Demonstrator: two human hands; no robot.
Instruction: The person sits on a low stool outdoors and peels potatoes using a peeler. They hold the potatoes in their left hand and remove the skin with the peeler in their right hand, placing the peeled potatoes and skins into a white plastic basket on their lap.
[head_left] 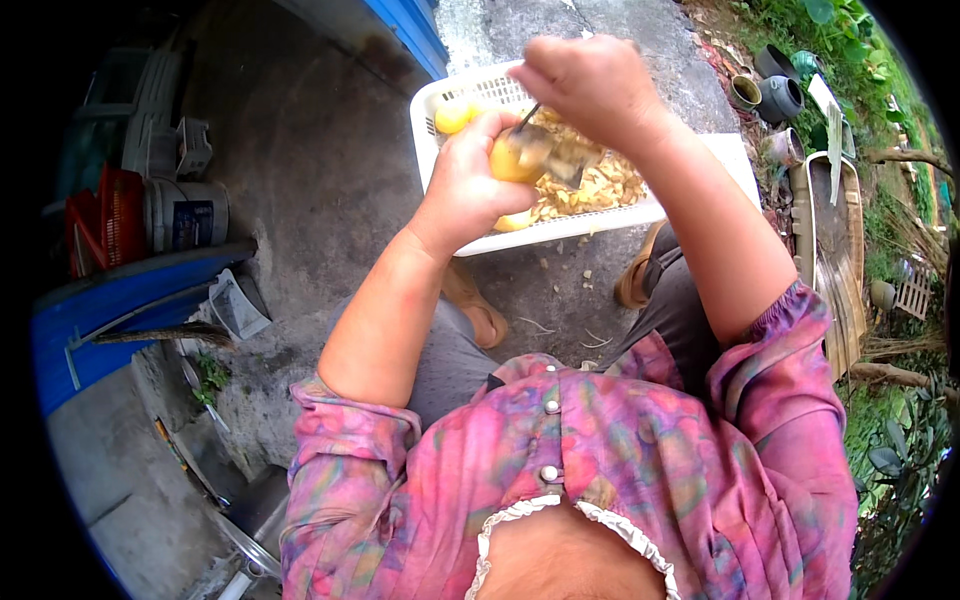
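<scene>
Your left hand (466, 188) grasps the yellow produce (510, 160) above the white basket (427, 150) of cut pieces (605, 190), while your right hand (592, 85) clenches a tool (530, 115) whose blurred blade (570, 176) is at the produce.

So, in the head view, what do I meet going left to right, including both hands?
Red plastic container, white bucket, left hand holding a yellow piece, right hand gripping a thin dark tool, long tan tub.

Rounded yellow piece (508, 163), smooth-looking, paler toward right end, gripped in left hand (465, 195) above white basket (424, 140). Dark-bladed tool (568, 175), motion-blurred, just beside piece's right end; thin dark shaft (528, 117) slants below right hand (592, 85).
</scene>
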